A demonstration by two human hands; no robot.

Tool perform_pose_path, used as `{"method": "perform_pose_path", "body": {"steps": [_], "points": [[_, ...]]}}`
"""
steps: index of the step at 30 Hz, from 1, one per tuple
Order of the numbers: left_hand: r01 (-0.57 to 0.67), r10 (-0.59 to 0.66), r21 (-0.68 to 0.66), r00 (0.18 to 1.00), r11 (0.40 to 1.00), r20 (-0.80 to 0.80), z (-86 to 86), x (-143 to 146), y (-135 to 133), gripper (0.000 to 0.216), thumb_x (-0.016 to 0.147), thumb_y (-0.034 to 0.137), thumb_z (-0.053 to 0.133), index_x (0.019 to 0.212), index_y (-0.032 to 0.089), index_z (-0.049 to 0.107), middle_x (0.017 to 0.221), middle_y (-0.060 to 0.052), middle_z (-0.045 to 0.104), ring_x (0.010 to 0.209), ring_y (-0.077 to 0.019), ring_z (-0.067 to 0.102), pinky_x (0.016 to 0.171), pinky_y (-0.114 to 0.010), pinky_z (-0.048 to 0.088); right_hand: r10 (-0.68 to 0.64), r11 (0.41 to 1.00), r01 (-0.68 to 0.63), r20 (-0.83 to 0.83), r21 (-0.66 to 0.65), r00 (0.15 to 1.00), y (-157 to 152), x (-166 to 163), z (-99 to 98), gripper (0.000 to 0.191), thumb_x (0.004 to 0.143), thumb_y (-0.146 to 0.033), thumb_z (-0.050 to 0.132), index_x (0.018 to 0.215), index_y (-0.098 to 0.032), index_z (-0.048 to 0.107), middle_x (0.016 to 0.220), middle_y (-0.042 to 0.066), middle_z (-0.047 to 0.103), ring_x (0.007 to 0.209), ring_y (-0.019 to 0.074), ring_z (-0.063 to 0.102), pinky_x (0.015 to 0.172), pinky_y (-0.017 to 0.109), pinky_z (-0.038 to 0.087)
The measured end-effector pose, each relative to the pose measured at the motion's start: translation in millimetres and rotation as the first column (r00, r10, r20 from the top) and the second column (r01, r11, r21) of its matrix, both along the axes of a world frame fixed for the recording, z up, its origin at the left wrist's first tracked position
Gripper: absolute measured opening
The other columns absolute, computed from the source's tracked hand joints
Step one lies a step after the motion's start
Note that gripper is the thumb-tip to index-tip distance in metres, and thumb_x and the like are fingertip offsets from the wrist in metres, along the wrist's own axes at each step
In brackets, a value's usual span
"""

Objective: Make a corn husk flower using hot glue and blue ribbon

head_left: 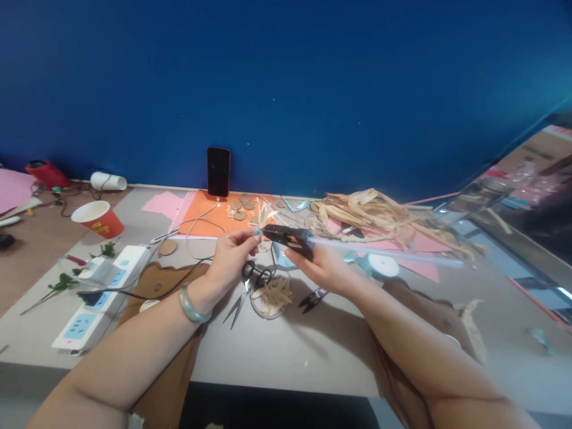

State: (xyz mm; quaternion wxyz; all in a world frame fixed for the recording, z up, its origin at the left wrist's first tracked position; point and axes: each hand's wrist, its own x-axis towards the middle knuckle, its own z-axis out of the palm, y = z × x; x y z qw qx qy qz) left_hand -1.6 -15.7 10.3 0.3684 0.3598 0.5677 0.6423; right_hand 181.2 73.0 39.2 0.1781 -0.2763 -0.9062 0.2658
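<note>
My right hand (324, 262) is wrapped round a black hot glue gun (288, 236), with a long translucent glue stick (393, 251) jutting out of its back to the right. The gun's nozzle points left at a small pale flower-like piece (263, 215) made of thin strips. My left hand (236, 253) pinches that piece at its lower end; a bit of blue shows at the fingertips. Whether nozzle and piece touch, I cannot tell. Below the hands lie scissors (240, 304) with black handles, a round dish of pale strips (273, 296) and small dark thread snips (310, 301).
A white power strip (84, 325) with plugs and cables lies left, near a red paper cup (100, 219). A phone (218, 171) leans on the blue wall behind an orange sheet (201, 215) with round discs. Dried husks (370, 211) and a ribbon roll (382, 266) lie right.
</note>
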Motion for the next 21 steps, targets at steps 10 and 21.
{"method": "perform_pose_path", "body": {"steps": [10,21], "points": [[0.018,-0.018,0.007,0.999,1.000,0.036,1.9,0.4,0.7,0.017,0.073,0.030,0.069,0.078,0.014,0.071,0.055,0.002,0.055,0.054,-0.0100,0.048,0.056,-0.023,0.038,0.026,1.000,-0.026,-0.028,-0.013,0.999,0.1,0.9,-0.2,0.034,0.092,-0.043,0.042,0.085,-0.015,0.058,0.070,0.004,0.060,0.062,0.0157,0.053,0.056,0.027,0.041],[0.004,-0.003,-0.013,0.997,1.000,0.079,3.1,1.5,0.7,0.020,0.070,0.031,0.071,0.080,0.014,0.071,0.055,0.002,0.056,0.053,-0.0094,0.049,0.053,-0.023,0.038,0.041,0.999,-0.041,-0.024,-0.013,0.999,2.1,1.4,-1.0,0.033,0.091,-0.044,0.043,0.086,-0.014,0.058,0.073,0.005,0.061,0.064,0.0166,0.054,0.058,0.027,0.043]]}}
